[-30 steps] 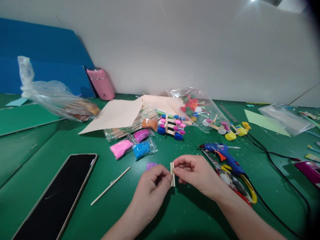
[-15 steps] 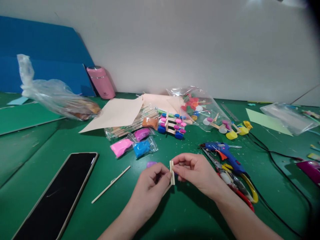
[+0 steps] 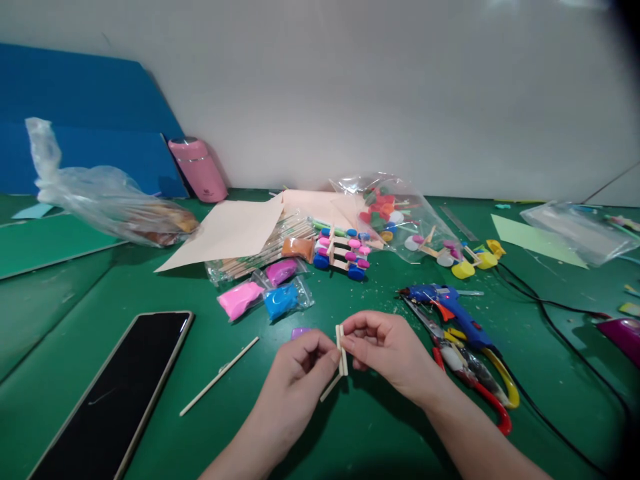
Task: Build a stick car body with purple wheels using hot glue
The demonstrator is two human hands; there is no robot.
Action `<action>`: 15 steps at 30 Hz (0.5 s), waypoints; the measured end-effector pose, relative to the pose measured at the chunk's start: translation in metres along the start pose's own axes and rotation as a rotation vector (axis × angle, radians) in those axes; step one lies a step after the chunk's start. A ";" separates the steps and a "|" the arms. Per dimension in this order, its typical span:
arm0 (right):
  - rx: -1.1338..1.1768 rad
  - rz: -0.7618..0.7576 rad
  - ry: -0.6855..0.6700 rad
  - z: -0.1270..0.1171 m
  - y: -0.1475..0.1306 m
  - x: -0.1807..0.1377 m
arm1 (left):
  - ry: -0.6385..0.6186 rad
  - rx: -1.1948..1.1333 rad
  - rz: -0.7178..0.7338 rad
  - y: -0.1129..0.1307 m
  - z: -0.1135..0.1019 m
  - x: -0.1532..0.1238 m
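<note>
Between my two hands are short wooden sticks (image 3: 342,353), a pair held side by side and nearly upright. Another stick (image 3: 330,388) slants down from their lower end, below my left hand. My left hand (image 3: 306,367) pinches the sticks from the left with thumb and fingers. From the right, my right hand (image 3: 383,343) pinches them near the top. A purple piece (image 3: 300,332) lies just behind my left hand, partly hidden. A loose wooden stick (image 3: 220,377) rests on the green table to the left.
A phone (image 3: 113,393) lies at left. To the right are a blue glue gun (image 3: 447,303), scissors (image 3: 493,407) and a black cable (image 3: 565,307). Farther back are clay packets (image 3: 283,301), a wheeled stick model (image 3: 343,253), a bag of coloured pieces (image 3: 383,210) and a pink flask (image 3: 200,170).
The slanting stick under the pair shows more clearly below my left hand. Both hands keep their pinch, and the view has shifted slightly.
</note>
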State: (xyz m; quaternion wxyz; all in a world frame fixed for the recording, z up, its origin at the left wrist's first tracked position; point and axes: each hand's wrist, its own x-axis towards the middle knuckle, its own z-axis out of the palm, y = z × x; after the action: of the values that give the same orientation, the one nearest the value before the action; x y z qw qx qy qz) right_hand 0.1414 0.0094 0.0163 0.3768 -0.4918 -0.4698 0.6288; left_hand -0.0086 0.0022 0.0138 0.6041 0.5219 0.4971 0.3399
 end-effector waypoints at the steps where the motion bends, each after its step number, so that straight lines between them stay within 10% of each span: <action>1: 0.002 -0.001 0.003 0.000 0.001 0.000 | -0.004 0.011 -0.001 0.000 0.000 0.000; 15: 0.004 -0.001 0.018 0.001 0.004 0.001 | -0.040 0.059 -0.008 0.002 0.000 -0.001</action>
State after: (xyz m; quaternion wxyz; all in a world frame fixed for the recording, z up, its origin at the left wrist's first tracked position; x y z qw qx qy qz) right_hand 0.1397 0.0092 0.0118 0.3825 -0.4964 -0.4653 0.6251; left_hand -0.0086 0.0014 0.0156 0.5996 0.5442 0.4968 0.3122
